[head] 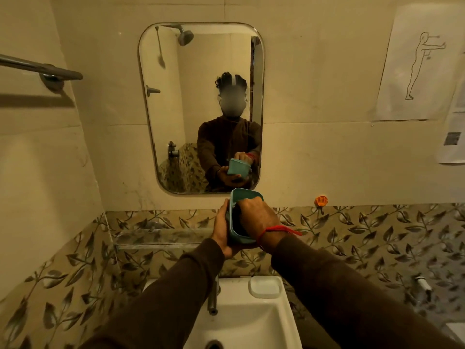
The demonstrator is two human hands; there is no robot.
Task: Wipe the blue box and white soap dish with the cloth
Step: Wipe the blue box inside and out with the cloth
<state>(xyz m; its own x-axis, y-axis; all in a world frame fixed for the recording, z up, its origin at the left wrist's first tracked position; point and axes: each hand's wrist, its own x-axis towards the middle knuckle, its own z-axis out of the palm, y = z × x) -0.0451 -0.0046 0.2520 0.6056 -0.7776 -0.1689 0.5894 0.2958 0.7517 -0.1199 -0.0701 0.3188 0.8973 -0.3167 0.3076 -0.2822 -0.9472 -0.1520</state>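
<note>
**Blue box: held over the sink, interior being wiped**

Blue box (232,201) is being held up in front of the mirror (201,107), above the sink (281,321), its open side facing the person. Left hand (221,229) is cupping it from the left and underneath, fingers curled round the wall. Right hand (256,214) is reaching inside, fingers bent down into the cavity; a dark mass under them is probably the cloth (237,222), though too dim to confirm.

White soap dish (265,286) is sitting on the sink's far right ledge, just right of the tap (213,295), touched by neither hand.

Judged risks:
- Box is hanging on a one-sided grip. Hard pressing from the right hand is likely to twist it loose and drop it into the basin.
- Cloth, if bunched under the knuckles, is likely missing the corners and leaving residue.
- Sleeve cuffs are passing over the ledge; a lowered forearm could be nudging the soap dish into the basin or off the edge.
- Outside of the box and the whole dish appear not yet wiped.
</note>
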